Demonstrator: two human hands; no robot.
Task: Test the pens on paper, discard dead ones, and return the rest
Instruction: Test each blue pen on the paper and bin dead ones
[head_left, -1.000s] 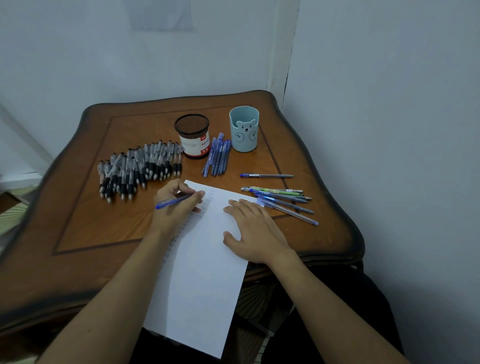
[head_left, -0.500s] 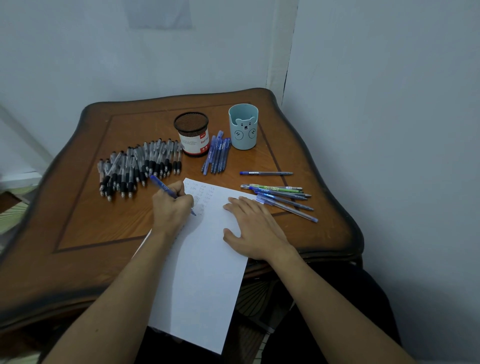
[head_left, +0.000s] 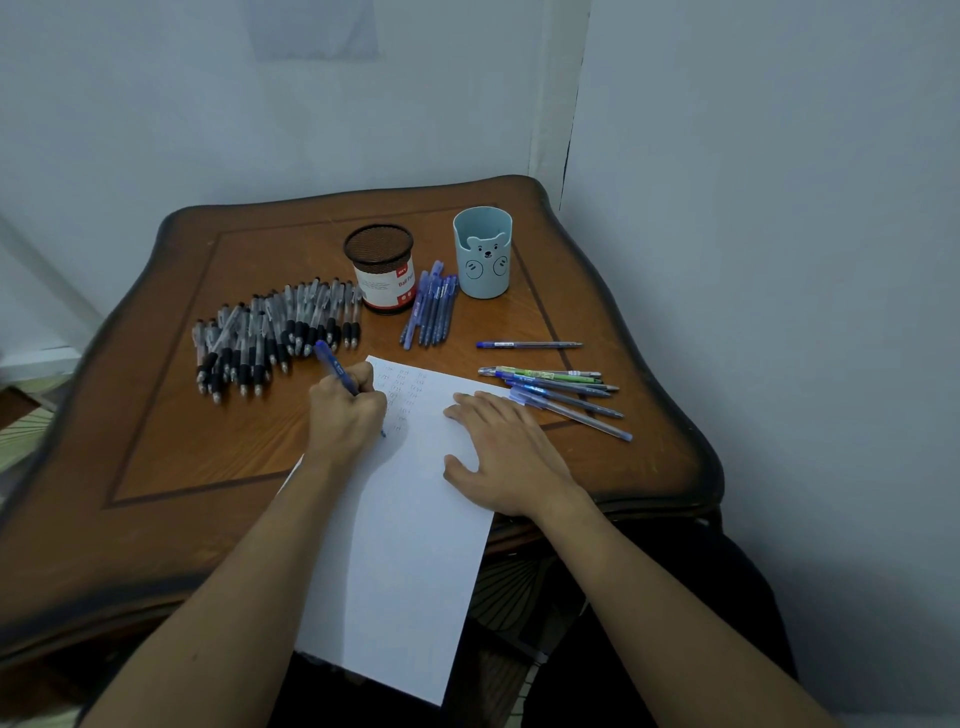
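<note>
Hands: left hand (head_left: 345, 415) and right hand (head_left: 506, 460), both bare.
Forearms (head_left: 223, 571): bare as far as the lower edge.
Clothing (head_left: 719, 587): dark, near-black garment over the lap, detail lost in shadow.

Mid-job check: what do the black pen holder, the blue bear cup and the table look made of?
Black pen holder: likely metal mesh, matte; the weave is see-through near the rim, with a paper-like label below. Blue bear cup: probably plastic, smooth and opaque, with a moulded-looking bear face. Table: wood or veneer under glossy varnish; grain and a dark border show.
</note>
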